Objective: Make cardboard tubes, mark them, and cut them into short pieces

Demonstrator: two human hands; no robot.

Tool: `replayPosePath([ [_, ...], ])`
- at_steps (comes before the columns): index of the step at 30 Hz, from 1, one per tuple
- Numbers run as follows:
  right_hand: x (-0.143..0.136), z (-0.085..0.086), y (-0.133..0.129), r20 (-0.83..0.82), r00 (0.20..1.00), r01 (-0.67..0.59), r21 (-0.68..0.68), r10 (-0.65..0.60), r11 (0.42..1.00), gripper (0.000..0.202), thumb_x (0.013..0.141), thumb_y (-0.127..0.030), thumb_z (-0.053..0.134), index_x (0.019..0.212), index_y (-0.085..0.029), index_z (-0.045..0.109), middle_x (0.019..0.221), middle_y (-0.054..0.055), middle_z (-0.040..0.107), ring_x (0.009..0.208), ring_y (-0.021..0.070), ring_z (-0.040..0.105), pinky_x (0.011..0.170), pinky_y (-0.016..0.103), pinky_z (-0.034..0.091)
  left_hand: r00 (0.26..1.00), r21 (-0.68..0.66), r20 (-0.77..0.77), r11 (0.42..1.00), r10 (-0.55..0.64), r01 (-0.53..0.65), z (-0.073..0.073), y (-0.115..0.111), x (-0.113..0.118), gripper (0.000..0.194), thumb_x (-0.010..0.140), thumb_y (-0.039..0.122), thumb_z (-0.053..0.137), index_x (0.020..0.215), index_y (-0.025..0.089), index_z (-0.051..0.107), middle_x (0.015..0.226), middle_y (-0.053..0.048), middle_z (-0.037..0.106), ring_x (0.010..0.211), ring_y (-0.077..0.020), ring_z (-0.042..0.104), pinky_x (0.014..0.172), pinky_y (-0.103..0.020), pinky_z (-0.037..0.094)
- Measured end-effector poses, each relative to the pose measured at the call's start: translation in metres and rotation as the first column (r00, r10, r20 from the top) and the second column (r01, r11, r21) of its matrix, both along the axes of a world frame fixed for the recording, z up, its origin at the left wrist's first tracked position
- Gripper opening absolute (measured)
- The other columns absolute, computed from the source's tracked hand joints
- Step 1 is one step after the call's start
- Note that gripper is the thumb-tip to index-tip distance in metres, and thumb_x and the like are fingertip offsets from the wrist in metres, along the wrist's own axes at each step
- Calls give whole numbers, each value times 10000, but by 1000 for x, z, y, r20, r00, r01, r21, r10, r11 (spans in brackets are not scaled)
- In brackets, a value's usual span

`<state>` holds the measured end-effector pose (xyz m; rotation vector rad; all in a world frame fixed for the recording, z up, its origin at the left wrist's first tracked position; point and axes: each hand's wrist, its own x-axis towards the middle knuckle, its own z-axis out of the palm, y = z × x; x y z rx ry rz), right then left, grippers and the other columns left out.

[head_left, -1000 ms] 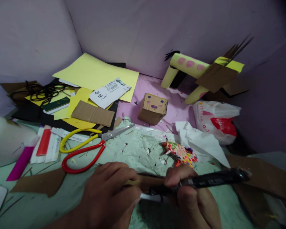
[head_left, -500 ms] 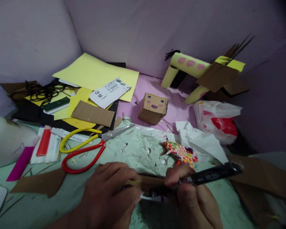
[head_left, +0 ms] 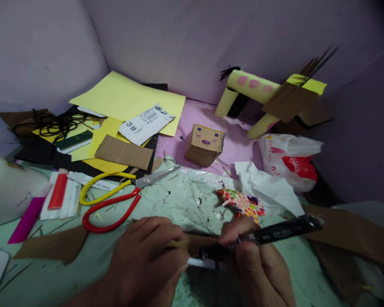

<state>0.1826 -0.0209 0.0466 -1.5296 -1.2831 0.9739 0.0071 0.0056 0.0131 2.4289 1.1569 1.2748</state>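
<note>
Low in the middle, my left hand [head_left: 150, 256] is closed, its thumb and fingertips pressed together. From its thumb a slim white stick [head_left: 203, 263] with a dark purple end points toward my right hand. My right hand [head_left: 259, 256] is wrapped round a black marker [head_left: 288, 230], tilted with its rear end up to the right and its front end over the gap between my hands. Behind that gap lies a brown cardboard piece [head_left: 200, 239], partly hidden by my fingers. Just beyond my right hand is a flower-patterned glue gun [head_left: 243, 201].
Scissors [head_left: 141, 183] with yellow and red handles lie left of centre. Beyond them are yellow paper sheets [head_left: 131, 91] and black cord [head_left: 57, 123]. A cardboard box with a drawn face [head_left: 205, 145] stands mid-table, a spotted paper animal [head_left: 256, 87] behind it, a plastic bag [head_left: 291, 160] at right.
The white stick between my hands shows broader and more plainly. My right hand with the marker has shifted slightly left. The other things lie as before.
</note>
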Motion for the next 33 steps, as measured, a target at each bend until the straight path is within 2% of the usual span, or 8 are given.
replayPosePath([
  [9, 1, -2, 2, 42, 999, 12, 1, -12, 1000, 392, 906, -573, 451, 774, -239, 607, 604, -5, 529, 492, 136, 474, 410, 234, 348, 1000, -27, 9, 999, -22, 23, -2, -1, 0, 222, 855, 142, 472, 738, 248, 627, 774, 28, 688, 723, -154, 614, 619, -286, 475],
  [20, 2, -3, 5, 27, 999, -22, -9, 23, 1000, 415, 920, -582, 404, 798, -234, 594, 665, 7, 549, 539, 141, 504, 445, 235, 386, 996, -233, -56, 971, -63, 49, 10, -7, -4, 217, 864, 92, 487, 803, 243, 631, 817, 7, 685, 800, -178, 610, 697, -319, 474],
  [25, 1, -3, 5, 30, 996, -87, -38, 89, 995, 419, 933, -581, 371, 840, -231, 582, 691, 11, 559, 589, 150, 527, 476, 242, 392, 982, -238, -143, 967, -125, 88, 15, -4, -9, 208, 863, 86, 495, 823, 243, 625, 858, 10, 698, 833, -177, 623, 716, -313, 489],
  [30, -2, -6, 4, 21, 997, -74, -30, 75, 997, 410, 924, -610, 368, 825, -264, 565, 726, -5, 582, 666, 158, 540, 567, 269, 400, 971, -234, -172, 965, -165, 122, 13, -3, -12, 205, 884, 111, 475, 869, 243, 631, 902, -7, 701, 863, -195, 629, 713, -329, 509],
  [33, -3, -9, 2, 18, 998, -65, -34, 66, 997, 373, 924, -584, 391, 824, -270, 566, 739, -10, 588, 654, 153, 523, 564, 273, 380, 969, -242, -170, 961, -178, 134, 12, -4, -14, 198, 874, 101, 491, 883, 238, 634, 909, -11, 701, 866, -198, 632, 704, -333, 517],
])
